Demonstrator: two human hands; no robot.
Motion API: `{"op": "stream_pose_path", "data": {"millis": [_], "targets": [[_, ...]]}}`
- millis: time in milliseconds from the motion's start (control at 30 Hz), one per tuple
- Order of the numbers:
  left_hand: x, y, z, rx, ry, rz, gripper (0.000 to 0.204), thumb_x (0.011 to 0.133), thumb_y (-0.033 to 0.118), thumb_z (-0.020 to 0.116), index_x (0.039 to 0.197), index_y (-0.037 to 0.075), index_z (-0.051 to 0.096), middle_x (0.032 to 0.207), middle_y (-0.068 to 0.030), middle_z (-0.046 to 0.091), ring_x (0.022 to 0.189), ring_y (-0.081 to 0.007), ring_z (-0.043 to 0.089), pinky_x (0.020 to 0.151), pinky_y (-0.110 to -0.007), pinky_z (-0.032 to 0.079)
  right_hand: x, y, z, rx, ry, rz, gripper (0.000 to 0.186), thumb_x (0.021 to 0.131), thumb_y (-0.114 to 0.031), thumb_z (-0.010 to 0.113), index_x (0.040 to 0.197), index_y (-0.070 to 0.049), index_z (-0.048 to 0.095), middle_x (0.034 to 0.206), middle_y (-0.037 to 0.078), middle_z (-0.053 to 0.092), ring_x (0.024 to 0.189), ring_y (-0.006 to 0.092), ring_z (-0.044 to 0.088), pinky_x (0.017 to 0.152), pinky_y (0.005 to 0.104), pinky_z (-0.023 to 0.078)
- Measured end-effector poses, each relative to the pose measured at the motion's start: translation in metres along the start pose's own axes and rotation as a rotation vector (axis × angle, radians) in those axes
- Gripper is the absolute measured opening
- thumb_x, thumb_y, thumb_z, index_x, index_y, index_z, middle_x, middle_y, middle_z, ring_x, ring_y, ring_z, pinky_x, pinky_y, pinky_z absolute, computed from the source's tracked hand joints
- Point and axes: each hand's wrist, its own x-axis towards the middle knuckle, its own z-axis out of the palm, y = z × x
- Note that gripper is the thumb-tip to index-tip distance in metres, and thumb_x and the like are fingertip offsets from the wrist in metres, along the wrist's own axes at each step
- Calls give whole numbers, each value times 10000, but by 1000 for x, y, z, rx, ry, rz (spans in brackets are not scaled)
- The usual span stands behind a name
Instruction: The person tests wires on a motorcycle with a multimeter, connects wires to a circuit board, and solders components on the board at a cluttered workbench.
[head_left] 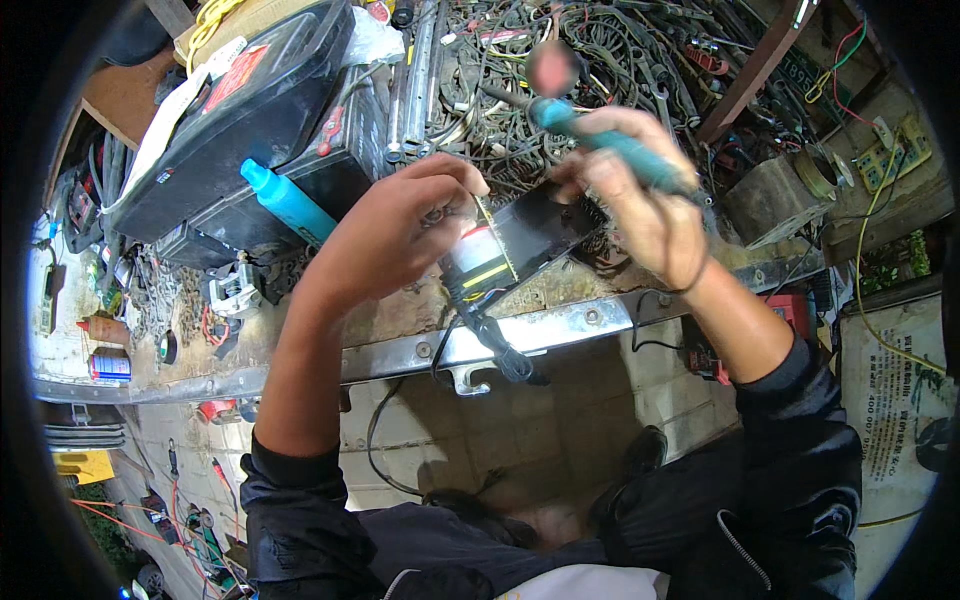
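My left hand (425,215) has its fingers curled over the left end of a black box-shaped electrical device (545,232) at the bench edge. A circuit board edge (497,240) and a white part with a red rim (478,250) show beside that hand. In my right hand (650,200), above the device's right end, is a screwdriver (625,155) with a teal handle, blurred by motion. Its dark shaft points to the upper left, and some right fingertips reach down to the device. A black cable (500,345) hangs bundled over the bench's metal edge below.
Tangled wires and tools (600,60) cover the bench behind. On the left stand a black tool case (230,120) and a light-blue bottle (285,200). A metal hook (470,382) juts from the front edge, and a power strip (893,152) sits at far right.
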Motion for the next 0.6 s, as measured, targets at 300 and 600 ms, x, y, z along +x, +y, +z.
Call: {"op": "stream_pose_path", "data": {"millis": [300, 600], "targets": [[-4, 2, -3, 62, -14, 4, 155, 767, -73, 592, 901, -50, 517, 1093, -149, 576, 989, -277, 589, 848, -340, 475, -53, -69, -36, 214, 512, 339, 492, 927, -433, 496, 988, 49, 575, 535, 55, 474, 433, 119, 389, 428, 249, 307], [-5, 3, -3, 87, 16, -8, 116, 796, -58, 587, 891, -55, 520, 1072, -140, 585, 983, -262, 592, 842, -334, 478, -52, -63, -27, 189, 505, 341, 401, 938, -364, 509, 972, 27, 591, 545, 64, 512, 405, 95, 403, 386, 223, 297]]}}
